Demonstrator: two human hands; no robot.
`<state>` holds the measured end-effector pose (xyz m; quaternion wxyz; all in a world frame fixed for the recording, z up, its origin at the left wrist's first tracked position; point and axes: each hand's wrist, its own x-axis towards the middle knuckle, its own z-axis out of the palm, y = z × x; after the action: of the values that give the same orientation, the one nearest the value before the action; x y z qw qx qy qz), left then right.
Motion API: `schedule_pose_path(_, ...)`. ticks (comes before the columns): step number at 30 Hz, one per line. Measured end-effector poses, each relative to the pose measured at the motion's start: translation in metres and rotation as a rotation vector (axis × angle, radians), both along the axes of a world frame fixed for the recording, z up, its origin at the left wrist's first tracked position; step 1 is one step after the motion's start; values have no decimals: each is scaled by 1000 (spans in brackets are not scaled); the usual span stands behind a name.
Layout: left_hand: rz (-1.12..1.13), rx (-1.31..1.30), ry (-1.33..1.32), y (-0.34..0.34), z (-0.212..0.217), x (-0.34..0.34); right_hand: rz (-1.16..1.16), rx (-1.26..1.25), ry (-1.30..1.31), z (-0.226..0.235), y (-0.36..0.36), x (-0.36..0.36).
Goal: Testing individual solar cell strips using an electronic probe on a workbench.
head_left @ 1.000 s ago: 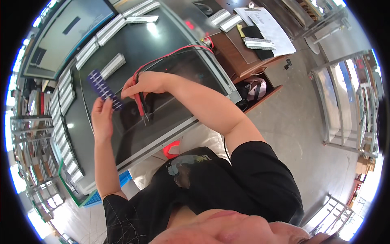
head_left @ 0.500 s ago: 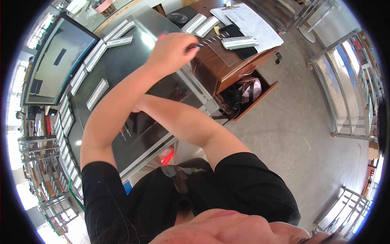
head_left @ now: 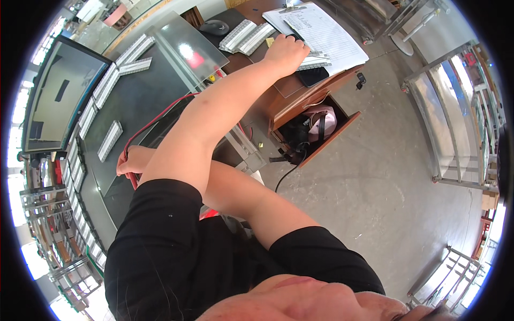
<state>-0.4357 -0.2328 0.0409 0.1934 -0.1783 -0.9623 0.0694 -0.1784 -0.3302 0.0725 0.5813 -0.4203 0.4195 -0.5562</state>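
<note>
My arms are crossed, the left one lying over the right. My left hand [head_left: 287, 55] reaches to the far right, fingers curled down over one end of a silver-white ribbed block [head_left: 317, 60]. What the fingers hold, if anything, is hidden under the hand. That block lies by a dark flat phone-like object [head_left: 312, 77] and a clipboard with a written sheet [head_left: 337, 40]. On the left my right hand [head_left: 131, 161] is closed around a red cable [head_left: 151, 124], which curves over the dark work table [head_left: 136, 91] and passes behind my left forearm.
More ribbed blocks line the table edge below a monitor [head_left: 64, 96]; one block [head_left: 111, 141] lies apart. Two blocks [head_left: 246, 36] and a mouse [head_left: 214, 27] sit beyond my left forearm. An open drawer [head_left: 334, 136] juts from the brown desk, with a pink item [head_left: 323, 120] inside.
My left hand has moved right, onto the block by the clipboard; the dark striped strip it held is out of sight. My right hand has come out at the left with the red cable.
</note>
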Motion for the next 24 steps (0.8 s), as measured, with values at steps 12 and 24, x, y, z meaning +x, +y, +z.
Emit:
schedule_pose_path(12,83,151,-440,-40,22,22,-44,-48,-62,-16,-20,21)
schedule_pose_path(24,533,363,80,-230,111,335,115,63,-106,-5,-12,0)
